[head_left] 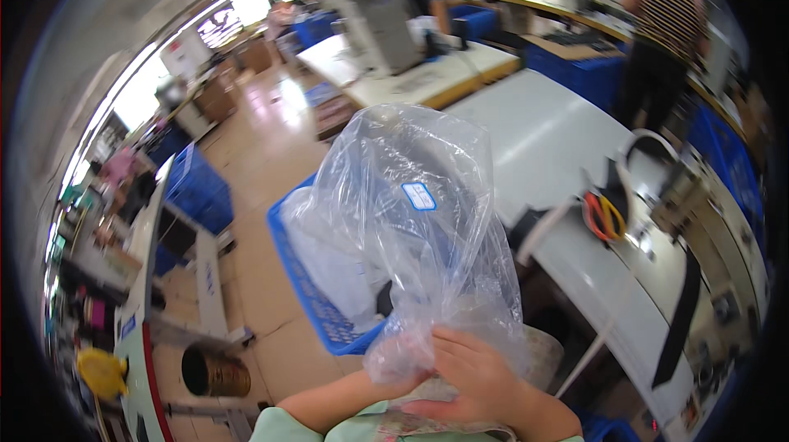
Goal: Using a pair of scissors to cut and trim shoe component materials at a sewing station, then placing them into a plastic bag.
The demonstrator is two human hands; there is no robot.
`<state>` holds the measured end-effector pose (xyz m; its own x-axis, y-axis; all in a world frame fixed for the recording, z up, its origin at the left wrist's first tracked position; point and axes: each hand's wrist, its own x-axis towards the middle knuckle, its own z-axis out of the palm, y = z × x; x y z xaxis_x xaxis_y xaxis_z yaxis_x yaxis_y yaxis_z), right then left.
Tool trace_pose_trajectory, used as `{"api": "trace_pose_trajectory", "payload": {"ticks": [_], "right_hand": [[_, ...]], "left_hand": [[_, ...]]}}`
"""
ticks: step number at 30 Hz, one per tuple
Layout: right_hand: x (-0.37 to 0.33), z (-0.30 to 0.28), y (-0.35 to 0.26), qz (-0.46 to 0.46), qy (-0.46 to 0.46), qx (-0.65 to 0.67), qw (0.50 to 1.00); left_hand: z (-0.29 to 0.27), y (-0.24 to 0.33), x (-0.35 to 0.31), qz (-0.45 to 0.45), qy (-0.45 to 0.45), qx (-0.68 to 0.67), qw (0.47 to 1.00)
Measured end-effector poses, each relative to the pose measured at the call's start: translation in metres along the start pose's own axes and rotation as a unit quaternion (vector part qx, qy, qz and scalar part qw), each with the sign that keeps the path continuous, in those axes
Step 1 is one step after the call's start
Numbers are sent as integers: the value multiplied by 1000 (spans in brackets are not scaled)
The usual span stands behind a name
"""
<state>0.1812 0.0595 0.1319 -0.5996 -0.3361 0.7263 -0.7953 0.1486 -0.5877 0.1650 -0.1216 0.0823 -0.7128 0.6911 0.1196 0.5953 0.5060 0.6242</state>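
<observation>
A large clear plastic bag [448,265] stands puffed up in front of me, with a small white label edged in blue [419,196] on its side. Its lower end is bunched together close to my body. My left hand [417,366] is closed on the gathered plastic, its fingers partly hidden by the folds. Over the same bunched part lies my right hand [477,372], fingers stretched across the plastic and thumb apart. Behind and left of the bag is a blue plastic basket [289,273] on the floor, with white plastic-wrapped contents [329,278] and something dark in it.
On my right, a white worktable [526,138] carries a sewing machine [699,204], scissors with orange and yellow handles [604,216] and a black strap [680,310]. An open metal bin [215,373] and a blue crate [197,187] stand left. A person in stripes [670,15] is at the far right.
</observation>
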Motion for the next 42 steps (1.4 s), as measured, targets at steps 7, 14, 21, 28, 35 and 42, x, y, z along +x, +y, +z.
{"api": "trace_pose_trajectory", "payload": {"ticks": [7,14,21,28,35,42], "right_hand": [[44,84,43,35,-174,-171,969],[83,165,102,185,-223,-15,957],[88,206,166,99,-228,-240,938],[109,215,234,147,-169,-229,947],[146,215,262,34,-284,-128,950],[115,159,346,474,-25,279,835]], "left_hand": [[-29,-46,-66,-195,467,-351,788],[-54,-160,-69,-247,520,-469,670],[-67,-221,-56,-282,527,-571,563],[-81,-261,-74,-502,351,-117,782],[-121,-248,-25,-220,242,280,903],[-113,-303,-52,-350,336,-163,859]]}}
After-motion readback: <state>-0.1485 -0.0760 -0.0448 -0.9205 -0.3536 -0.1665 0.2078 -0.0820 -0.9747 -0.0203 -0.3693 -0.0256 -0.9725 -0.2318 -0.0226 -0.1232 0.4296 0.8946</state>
